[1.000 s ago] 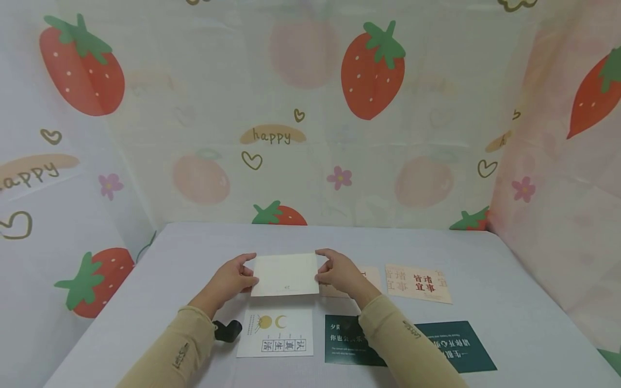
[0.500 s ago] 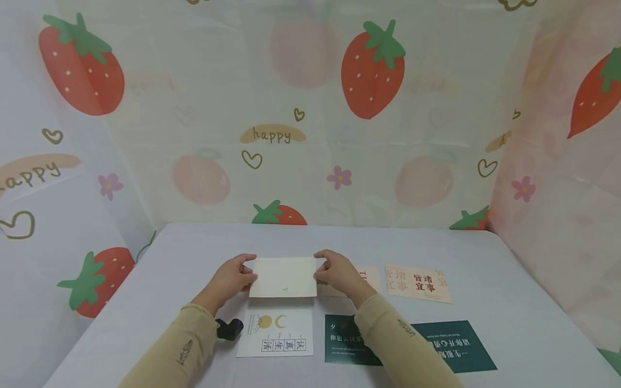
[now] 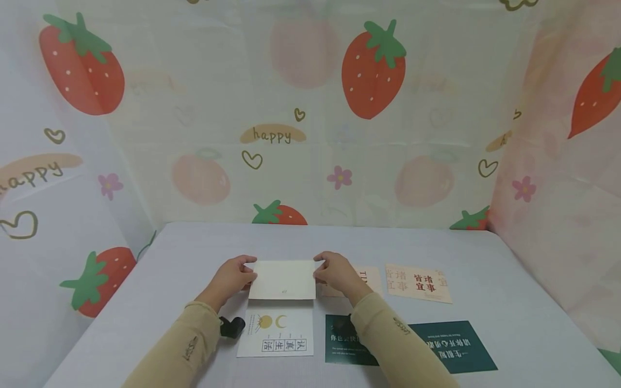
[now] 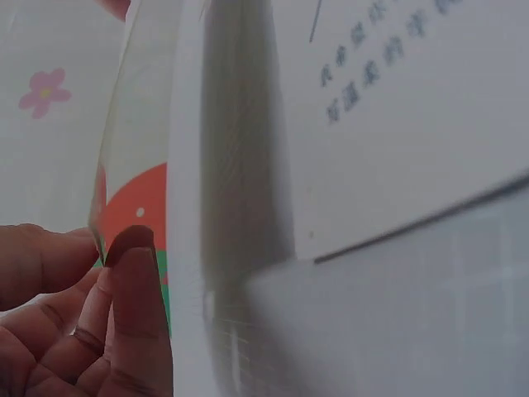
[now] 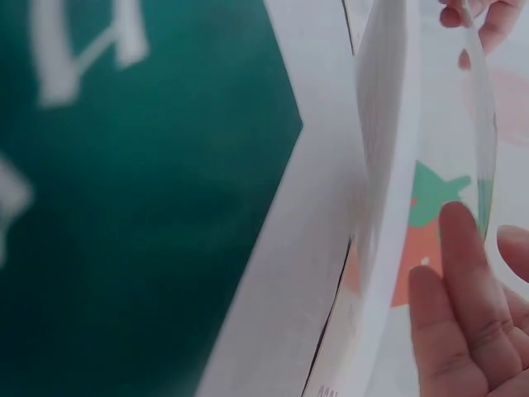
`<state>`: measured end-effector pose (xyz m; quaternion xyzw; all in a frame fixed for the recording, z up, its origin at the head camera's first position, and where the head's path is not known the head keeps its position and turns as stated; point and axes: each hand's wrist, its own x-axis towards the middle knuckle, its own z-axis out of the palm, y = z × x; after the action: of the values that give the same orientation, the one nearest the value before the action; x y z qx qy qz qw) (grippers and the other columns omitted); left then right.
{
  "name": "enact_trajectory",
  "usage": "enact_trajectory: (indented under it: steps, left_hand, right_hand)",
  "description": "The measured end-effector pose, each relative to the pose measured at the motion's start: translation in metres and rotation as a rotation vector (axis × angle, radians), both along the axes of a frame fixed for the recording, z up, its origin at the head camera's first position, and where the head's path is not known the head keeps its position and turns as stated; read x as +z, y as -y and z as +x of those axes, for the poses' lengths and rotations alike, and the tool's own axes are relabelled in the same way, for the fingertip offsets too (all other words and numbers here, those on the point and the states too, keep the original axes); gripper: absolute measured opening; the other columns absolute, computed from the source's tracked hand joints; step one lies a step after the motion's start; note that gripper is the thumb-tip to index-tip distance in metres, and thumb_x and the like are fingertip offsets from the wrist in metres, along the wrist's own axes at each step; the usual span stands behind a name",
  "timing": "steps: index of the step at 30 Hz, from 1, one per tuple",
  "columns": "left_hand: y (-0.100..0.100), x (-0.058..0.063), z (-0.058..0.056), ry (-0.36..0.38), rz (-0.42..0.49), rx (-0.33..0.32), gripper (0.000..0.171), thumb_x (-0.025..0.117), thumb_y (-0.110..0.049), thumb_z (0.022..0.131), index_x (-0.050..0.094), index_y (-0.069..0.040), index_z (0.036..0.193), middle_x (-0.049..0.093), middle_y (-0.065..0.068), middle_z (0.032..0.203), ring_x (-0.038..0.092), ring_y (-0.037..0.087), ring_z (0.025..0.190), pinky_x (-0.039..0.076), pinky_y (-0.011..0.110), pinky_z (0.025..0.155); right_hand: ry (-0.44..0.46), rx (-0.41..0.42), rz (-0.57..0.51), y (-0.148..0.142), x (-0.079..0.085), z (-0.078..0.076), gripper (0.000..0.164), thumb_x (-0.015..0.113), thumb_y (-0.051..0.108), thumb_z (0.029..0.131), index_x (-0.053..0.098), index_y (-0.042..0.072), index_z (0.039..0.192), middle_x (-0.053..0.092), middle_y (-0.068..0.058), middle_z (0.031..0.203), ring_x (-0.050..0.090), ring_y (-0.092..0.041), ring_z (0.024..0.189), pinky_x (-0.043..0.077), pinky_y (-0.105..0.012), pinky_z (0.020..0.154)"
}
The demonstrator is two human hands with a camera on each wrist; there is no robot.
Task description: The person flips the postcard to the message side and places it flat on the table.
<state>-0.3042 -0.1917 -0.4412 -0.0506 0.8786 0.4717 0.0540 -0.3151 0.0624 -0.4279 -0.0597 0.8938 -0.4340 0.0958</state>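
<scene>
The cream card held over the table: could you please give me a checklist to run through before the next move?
1. Left hand pinches the cream card's left edge: ok.
2. Right hand pinches its right edge: ok.
3. Card held level, not sagging: ok.
4. Card is apart from the white card below it: ok in the head view.
5. Pink card partly hidden behind the right hand; whether they touch: cannot tell.
6. Black object by the left sleeve is away from the cream card: ok.

cream card (image 3: 283, 279), blank-faced, held above table
</scene>
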Motion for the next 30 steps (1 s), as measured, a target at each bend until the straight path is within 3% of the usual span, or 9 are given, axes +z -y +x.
enact_trajectory:
  steps: [13, 30]
  left_hand:
    - [-0.003, -0.003, -0.006, 0.042, -0.073, -0.003, 0.041, 0.059, -0.009, 0.084, 0.053, -0.005, 0.125, 0.059, 0.007, 0.090, 0.056, 0.015, 0.071, 0.046, 0.026, 0.060]
    - [-0.006, 0.000, -0.011, 0.076, -0.121, -0.011, 0.043, 0.059, -0.012, 0.086, 0.051, -0.004, 0.127, 0.059, 0.008, 0.097, 0.058, 0.014, 0.074, 0.046, 0.028, 0.067]
  right_hand:
    - [0.178, -0.027, -0.072, 0.003, -0.004, -0.002, 0.046, 0.066, 0.015, 0.083, 0.050, 0.006, 0.126, 0.059, -0.009, 0.091, 0.061, -0.018, 0.069, 0.054, -0.029, 0.062]
    - [0.230, -0.060, -0.068, 0.009, -0.006, -0.002, 0.054, 0.064, 0.023, 0.085, 0.044, 0.005, 0.132, 0.059, -0.011, 0.079, 0.058, -0.020, 0.063, 0.052, -0.028, 0.059]
